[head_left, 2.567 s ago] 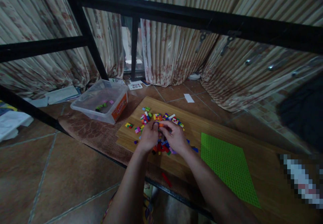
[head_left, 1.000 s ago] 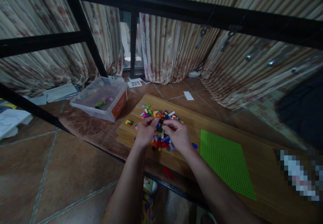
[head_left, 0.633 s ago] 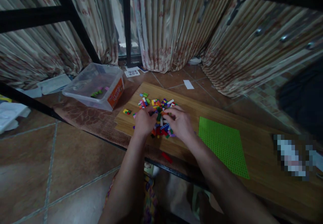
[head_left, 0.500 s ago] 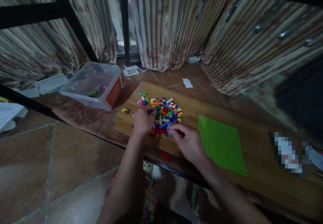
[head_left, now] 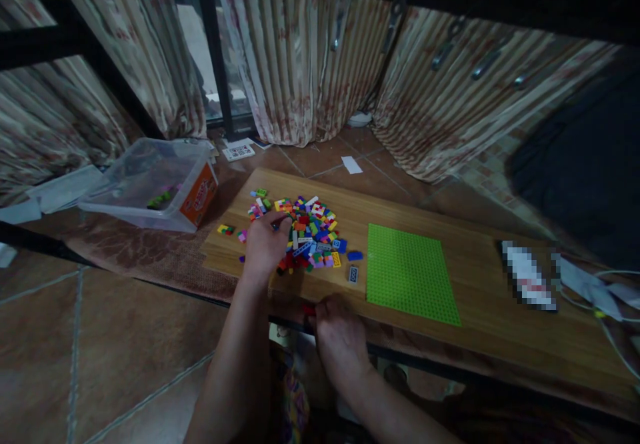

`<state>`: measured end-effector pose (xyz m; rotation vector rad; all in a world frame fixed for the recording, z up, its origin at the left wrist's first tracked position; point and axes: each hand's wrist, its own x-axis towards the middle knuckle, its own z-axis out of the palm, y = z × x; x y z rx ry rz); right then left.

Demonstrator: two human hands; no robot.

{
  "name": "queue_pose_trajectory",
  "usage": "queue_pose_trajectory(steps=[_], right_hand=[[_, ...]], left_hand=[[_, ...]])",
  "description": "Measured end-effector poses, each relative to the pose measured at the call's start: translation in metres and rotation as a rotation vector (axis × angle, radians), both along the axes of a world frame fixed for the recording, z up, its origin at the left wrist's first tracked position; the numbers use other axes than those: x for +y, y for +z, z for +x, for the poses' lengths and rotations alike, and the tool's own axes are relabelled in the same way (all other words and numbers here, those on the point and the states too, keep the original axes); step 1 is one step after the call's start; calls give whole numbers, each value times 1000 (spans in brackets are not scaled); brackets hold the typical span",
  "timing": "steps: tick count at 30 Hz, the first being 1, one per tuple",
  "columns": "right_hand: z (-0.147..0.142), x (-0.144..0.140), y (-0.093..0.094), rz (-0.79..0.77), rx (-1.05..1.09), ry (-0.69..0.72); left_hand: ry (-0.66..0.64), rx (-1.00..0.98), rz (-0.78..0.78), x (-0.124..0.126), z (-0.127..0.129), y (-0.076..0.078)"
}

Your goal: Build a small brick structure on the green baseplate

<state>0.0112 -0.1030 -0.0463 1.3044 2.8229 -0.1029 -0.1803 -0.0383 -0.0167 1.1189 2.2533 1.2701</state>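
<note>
A pile of small colourful toy bricks (head_left: 320, 221) lies on the wooden board. At its left side, my left hand (head_left: 267, 244) has thumb and fingers drawn together; whatever they may hold is hidden. My right hand (head_left: 341, 331) is at the near edge, its fingers closed round a red brick (head_left: 309, 311), of which only the left end shows. Right of the pile lies a flat green studded baseplate (head_left: 413, 274). Between pile and plate are a loose blue brick (head_left: 355, 255) and a grey brick (head_left: 353, 274).
A clear plastic box (head_left: 135, 211) with an orange label and a few pieces inside stands on the left. The wooden board (head_left: 480, 297) extends to the right, carrying a blurred-out item (head_left: 529, 277). Curtains (head_left: 300, 64) hang behind, with a white paper (head_left: 351, 165) on the floor.
My right hand has moved from the pile down to the red brick at the near edge. The loose blue and grey bricks now show. My left hand stays at the pile; the view has shifted right.
</note>
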Motion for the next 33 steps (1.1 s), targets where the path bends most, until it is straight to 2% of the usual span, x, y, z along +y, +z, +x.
queue_pose_trajectory(steps=[5, 13, 16, 20, 23, 26, 30, 33], right_hand=[[11, 2, 3, -38, 70, 37], [-9, 40, 15, -45, 338, -47], [6, 53, 14, -6, 363, -182], [28, 62, 11, 50, 288, -363], [30, 65, 7, 6, 254, -368], [33, 66, 6, -48, 332, -334], [68, 82, 11, -125, 643, -291], [114, 113, 13, -258, 847, -422]], left_hand=[[-68, -8, 42, 2, 0, -3], [-109, -23, 57, 7, 6, 0], [-120, -19, 41, 9, 7, -1], [-134, 7, 57, 13, 11, -1], [-155, -16, 59, 17, 20, 1], [-198, -31, 59, 21, 36, 5], [-323, -28, 75, 26, 68, 8], [-449, -14, 35, 31, 100, 6]])
